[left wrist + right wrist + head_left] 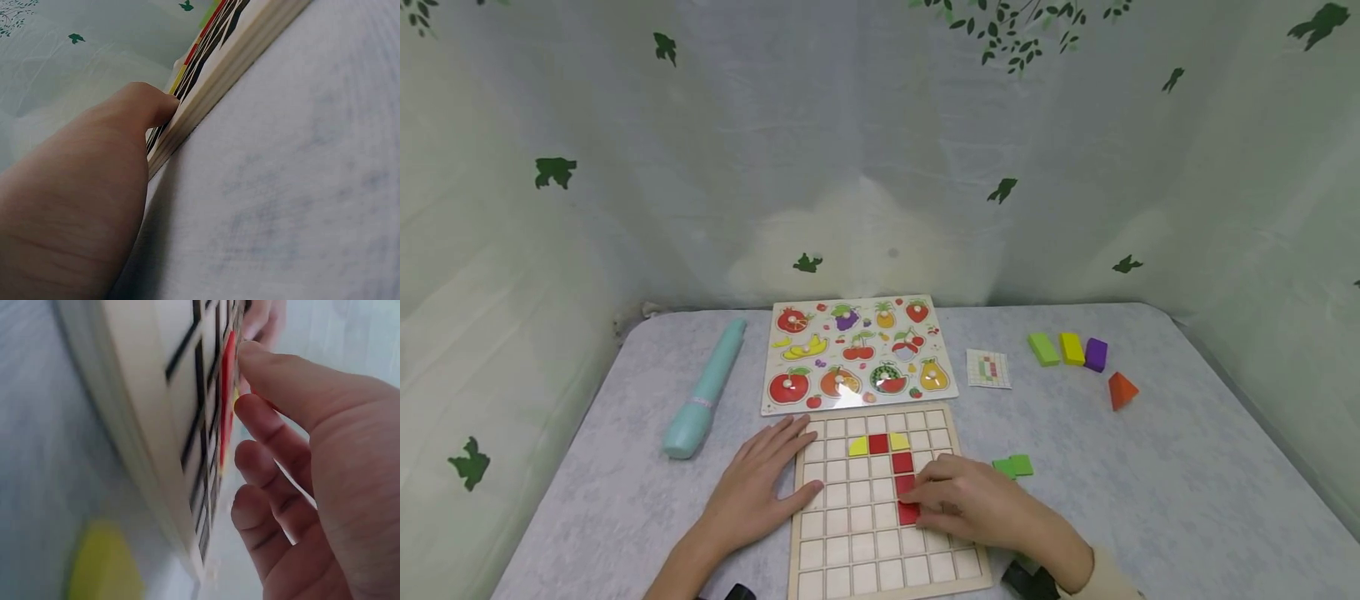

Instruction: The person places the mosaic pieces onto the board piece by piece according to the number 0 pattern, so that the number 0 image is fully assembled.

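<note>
A wooden grid board (850, 550) lies before me. Near its top, a red square tile (877, 444) sits between a yellow rounded tile (858, 447) and another yellow tile (898, 442). Below these runs a column of red tiles (902, 462). My left hand (760, 487) rests with spread fingers on the board's left edge; in the left wrist view its thumb (159, 109) reaches over the rim. My right hand (966, 500) pinches a red tile (907, 514) at the column's lower end between thumb and forefinger, the other fingers loosely bent. Its fingertips partly hide the tiles.
Green tiles (1021, 465) lie right of the board. Behind it are a fruit puzzle (820, 392) and a small pattern card (988, 368). Green, yellow (1072, 349) and purple blocks and an orange wedge (1122, 391) lie far right. A turquoise tapered object (703, 400) lies left.
</note>
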`<action>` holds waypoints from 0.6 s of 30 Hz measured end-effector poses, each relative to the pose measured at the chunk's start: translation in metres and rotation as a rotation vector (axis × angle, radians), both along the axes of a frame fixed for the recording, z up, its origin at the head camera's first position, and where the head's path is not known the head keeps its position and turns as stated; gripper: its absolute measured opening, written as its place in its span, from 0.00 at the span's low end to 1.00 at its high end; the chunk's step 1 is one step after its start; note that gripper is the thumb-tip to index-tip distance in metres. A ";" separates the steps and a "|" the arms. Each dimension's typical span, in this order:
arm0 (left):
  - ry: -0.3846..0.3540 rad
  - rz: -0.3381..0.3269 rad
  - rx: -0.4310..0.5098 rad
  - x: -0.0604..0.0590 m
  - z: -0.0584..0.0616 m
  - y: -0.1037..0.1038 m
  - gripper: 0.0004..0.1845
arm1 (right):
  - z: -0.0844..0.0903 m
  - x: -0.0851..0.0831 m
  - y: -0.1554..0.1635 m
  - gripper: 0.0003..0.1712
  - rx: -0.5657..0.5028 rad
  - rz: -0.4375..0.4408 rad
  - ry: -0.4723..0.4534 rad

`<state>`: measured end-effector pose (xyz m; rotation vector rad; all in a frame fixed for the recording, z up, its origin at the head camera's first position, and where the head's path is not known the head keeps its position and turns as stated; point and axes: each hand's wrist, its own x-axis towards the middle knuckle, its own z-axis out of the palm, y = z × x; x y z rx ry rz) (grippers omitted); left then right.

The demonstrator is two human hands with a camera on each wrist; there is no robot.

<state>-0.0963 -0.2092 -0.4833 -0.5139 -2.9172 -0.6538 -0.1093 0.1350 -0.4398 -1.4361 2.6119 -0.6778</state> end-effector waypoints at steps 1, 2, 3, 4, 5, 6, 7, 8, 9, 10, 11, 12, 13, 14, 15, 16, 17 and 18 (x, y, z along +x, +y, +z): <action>0.002 -0.001 0.001 0.000 0.000 0.000 0.38 | 0.001 0.000 0.003 0.17 -0.006 -0.012 -0.011; 0.004 -0.003 0.004 0.000 0.000 -0.001 0.38 | 0.002 0.001 0.007 0.17 -0.011 -0.031 -0.033; 0.005 -0.004 0.008 0.000 -0.001 -0.001 0.38 | 0.003 0.000 0.010 0.18 -0.016 -0.052 -0.059; 0.007 -0.006 0.010 0.000 0.000 -0.001 0.38 | 0.005 0.000 0.015 0.18 -0.019 -0.072 -0.085; 0.008 -0.008 0.013 0.000 0.000 -0.001 0.38 | 0.006 0.000 0.019 0.18 -0.018 -0.093 -0.109; 0.009 -0.010 0.014 0.000 0.000 -0.002 0.38 | 0.007 0.000 0.024 0.18 -0.016 -0.111 -0.129; 0.010 -0.011 0.015 -0.001 0.000 -0.002 0.38 | 0.008 0.000 0.029 0.18 -0.016 -0.129 -0.149; 0.010 -0.012 0.017 -0.001 0.000 -0.002 0.38 | 0.009 -0.001 0.033 0.18 -0.010 -0.147 -0.171; 0.011 -0.013 0.016 -0.001 0.000 -0.002 0.38 | 0.009 -0.001 0.038 0.19 -0.007 -0.160 -0.187; 0.011 -0.015 0.017 -0.001 0.000 -0.002 0.38 | 0.009 0.000 0.043 0.19 -0.002 -0.172 -0.203; 0.012 -0.015 0.018 -0.001 0.000 -0.002 0.38 | 0.009 0.000 0.048 0.19 0.004 -0.185 -0.217; 0.013 -0.016 0.019 -0.001 0.000 -0.002 0.38 | 0.009 0.001 0.052 0.19 0.008 -0.194 -0.233; 0.014 -0.017 0.021 0.000 0.000 -0.002 0.38 | 0.009 0.001 0.056 0.19 0.013 -0.198 -0.245; 0.014 -0.017 0.021 0.000 0.000 -0.002 0.38 | 0.008 0.002 0.060 0.20 0.023 -0.202 -0.254; 0.016 -0.018 0.022 0.000 0.000 -0.001 0.38 | 0.008 0.003 0.065 0.20 0.030 -0.203 -0.257; 0.017 -0.018 0.023 0.000 0.000 -0.001 0.38 | 0.008 0.004 0.068 0.20 0.042 -0.205 -0.257; 0.019 -0.017 0.023 0.000 0.000 -0.001 0.38 | 0.007 0.005 0.072 0.21 0.054 -0.211 -0.255; 0.021 -0.017 0.022 0.000 0.000 -0.001 0.38 | 0.007 0.007 0.075 0.21 0.065 -0.213 -0.253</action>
